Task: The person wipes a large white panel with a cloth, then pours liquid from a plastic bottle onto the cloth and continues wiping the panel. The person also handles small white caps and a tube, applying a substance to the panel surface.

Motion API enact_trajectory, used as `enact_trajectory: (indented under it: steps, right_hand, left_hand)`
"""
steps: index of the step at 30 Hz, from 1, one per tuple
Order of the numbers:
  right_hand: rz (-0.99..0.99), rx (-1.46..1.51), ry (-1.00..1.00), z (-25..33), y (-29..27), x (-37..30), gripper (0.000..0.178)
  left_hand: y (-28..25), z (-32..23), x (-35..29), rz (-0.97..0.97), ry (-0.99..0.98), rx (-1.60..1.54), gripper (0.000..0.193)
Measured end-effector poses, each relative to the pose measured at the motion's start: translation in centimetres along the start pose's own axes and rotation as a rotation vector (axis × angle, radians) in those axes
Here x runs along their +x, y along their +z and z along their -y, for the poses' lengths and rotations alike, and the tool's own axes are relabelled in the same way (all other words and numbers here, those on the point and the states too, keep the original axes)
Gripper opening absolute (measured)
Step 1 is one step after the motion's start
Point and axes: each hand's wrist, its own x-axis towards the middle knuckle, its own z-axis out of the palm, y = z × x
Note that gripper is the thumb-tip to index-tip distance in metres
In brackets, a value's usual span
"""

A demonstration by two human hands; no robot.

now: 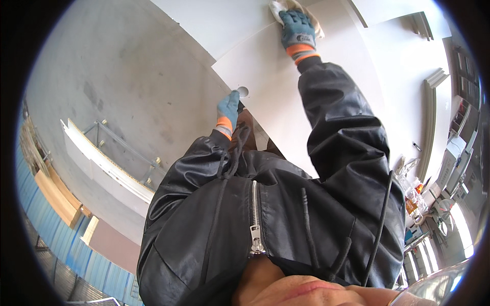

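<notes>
A large white panel [286, 92] lies in front of me, with a round recess [243, 92] near its left edge. My left hand [228, 108], in a blue-green and grey glove with an orange cuff band, grips that edge right beside the recess. Its fingertips are partly hidden there. Farther off, at the top of the view, my right hand [298, 29] wears a matching glove. It is closed over a cream cloth [278, 9] and presses it on the white surface. The cloth sticks out around the fingers.
Another white panel [204, 20] extends beyond the first. On the right are stacked pale strips [434, 112] and a clutter of bottles [416, 201]. A wheeled metal rack [127, 140] holding long white boards [97, 158] stands at left on the grey concrete floor [138, 71].
</notes>
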Motion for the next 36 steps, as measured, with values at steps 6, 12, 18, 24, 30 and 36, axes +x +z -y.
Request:
enact_trajectory:
  steps: [6, 12, 18, 24, 30, 36]
  right_hand:
    - [0.093, 0.051, -0.135, 2.6, -1.0, -2.5, 0.040]
    - [-0.007, -0.002, 0.049, 1.9, -0.5, 0.0, 0.033]
    - [0.242, 0.188, -0.177, 3.4, -1.5, -1.0, 0.040]
    - [0.105, 0.071, 0.076, -2.5, -1.0, 1.9, 0.041]
    - [0.239, 0.073, -0.119, -1.4, -1.8, -2.5, 0.043]
    - [0.019, -0.029, 0.031, -9.0, -2.2, 1.6, 0.039]
  left_hand:
    - [2.7, -1.0, -0.1, -0.591, 0.771, 0.607, 0.030]
    - [9.3, -8.7, -0.2, -0.170, 1.259, 0.798, 0.023]
    - [11.0, -8.4, 2.6, -0.010, 1.229, 0.955, 0.011]
    - [11.7, -8.6, 2.3, -0.043, 1.302, 0.984, 0.010]
    - [11.3, -8.5, 2.6, -0.019, 1.219, 1.083, 0.016]
    - [12.2, -8.8, 2.4, -0.062, 1.254, 1.090, 0.013]
